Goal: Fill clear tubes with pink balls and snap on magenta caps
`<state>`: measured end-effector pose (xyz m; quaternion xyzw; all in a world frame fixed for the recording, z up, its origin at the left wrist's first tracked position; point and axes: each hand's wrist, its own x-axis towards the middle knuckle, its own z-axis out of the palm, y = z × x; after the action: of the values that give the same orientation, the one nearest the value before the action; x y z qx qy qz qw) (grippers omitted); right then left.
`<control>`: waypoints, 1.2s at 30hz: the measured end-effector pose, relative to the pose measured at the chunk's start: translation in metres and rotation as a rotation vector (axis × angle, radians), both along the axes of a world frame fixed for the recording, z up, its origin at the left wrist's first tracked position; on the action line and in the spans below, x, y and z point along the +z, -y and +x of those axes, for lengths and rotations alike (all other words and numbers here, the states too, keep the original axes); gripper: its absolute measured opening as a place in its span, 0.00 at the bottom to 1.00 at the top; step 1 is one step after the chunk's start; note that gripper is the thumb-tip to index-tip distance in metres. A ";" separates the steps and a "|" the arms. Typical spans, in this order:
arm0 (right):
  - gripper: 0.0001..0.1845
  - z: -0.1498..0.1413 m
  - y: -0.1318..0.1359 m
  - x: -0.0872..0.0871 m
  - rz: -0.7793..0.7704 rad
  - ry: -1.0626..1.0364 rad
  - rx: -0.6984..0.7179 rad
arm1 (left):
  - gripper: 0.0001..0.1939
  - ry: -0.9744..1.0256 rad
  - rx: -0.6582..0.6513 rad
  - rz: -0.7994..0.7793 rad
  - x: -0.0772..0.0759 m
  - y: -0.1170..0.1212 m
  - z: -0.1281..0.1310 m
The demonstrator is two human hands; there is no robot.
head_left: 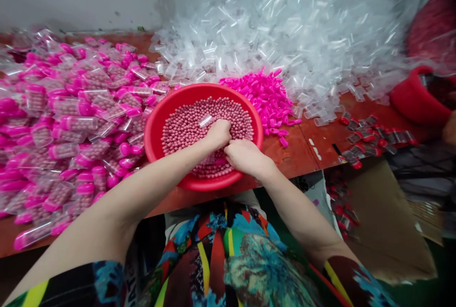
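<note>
A red plastic basin (153, 143) in front of me holds many small pink beads (185, 124). My left hand (219, 134) is closed above the beads, its fingers curled; whatever they grip is hidden. Touching it or nearly so, my right hand (244, 155) is closed too, with its fingertips toward the left hand and its contents hidden. A bright pink piece (220, 160) shows just beside the right fingers; whether it is held or lies on the beads I cannot tell. One clear plastic tube (205, 120) lies on the beads near my left hand.
Bead-filled bottles with pink caps (71, 107) are heaped at left. Loose pink caps (261, 98) lie right of the basin, before a large pile of clear containers (278, 36). Red-capped small bottles (374, 136), a red bucket (416, 95) and an open cardboard box (384, 221) are at right.
</note>
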<state>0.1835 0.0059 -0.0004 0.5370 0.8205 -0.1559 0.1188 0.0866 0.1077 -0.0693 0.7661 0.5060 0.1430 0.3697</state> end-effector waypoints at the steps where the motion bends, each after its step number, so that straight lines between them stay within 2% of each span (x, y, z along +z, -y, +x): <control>1: 0.18 0.000 0.000 0.000 -0.001 -0.006 0.002 | 0.13 0.022 0.014 -0.006 -0.002 -0.001 0.002; 5: 0.20 0.003 0.001 0.000 0.017 -0.054 0.016 | 0.04 0.153 0.031 -0.035 0.001 -0.002 -0.003; 8: 0.19 0.004 0.003 0.000 0.029 -0.083 -0.006 | 0.10 0.341 0.073 -0.061 0.014 0.001 -0.017; 12: 0.17 0.006 0.004 -0.003 0.080 -0.164 -0.083 | 0.17 0.617 0.218 -0.166 0.038 0.019 -0.044; 16: 0.15 0.009 0.000 -0.008 0.149 -0.493 -0.214 | 0.21 0.839 0.357 -0.454 0.057 0.050 -0.071; 21: 0.13 0.010 -0.007 -0.006 0.274 -0.950 -0.359 | 0.17 1.017 0.323 -0.668 0.069 0.080 -0.093; 23: 0.14 0.007 -0.009 0.001 0.225 -1.031 -0.350 | 0.13 1.055 0.340 -0.786 0.072 0.085 -0.096; 25: 0.14 0.003 -0.009 0.008 0.176 -1.067 -0.288 | 0.15 1.075 0.370 -0.842 0.072 0.089 -0.095; 28: 0.15 -0.002 -0.009 0.014 0.157 -1.041 -0.112 | 0.27 1.019 0.370 -0.795 0.069 0.093 -0.090; 31: 0.18 -0.002 -0.007 0.011 0.161 -0.952 0.015 | 0.33 0.931 0.378 -0.711 0.063 0.094 -0.087; 36: 0.18 0.004 -0.001 0.001 0.132 -0.925 -0.089 | 0.34 0.948 0.418 -0.742 0.058 0.090 -0.087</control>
<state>0.1872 0.0074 0.0011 0.4522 0.7717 -0.3312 -0.3004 -0.0006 0.0179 -0.0113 0.3259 0.4422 0.3508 0.7584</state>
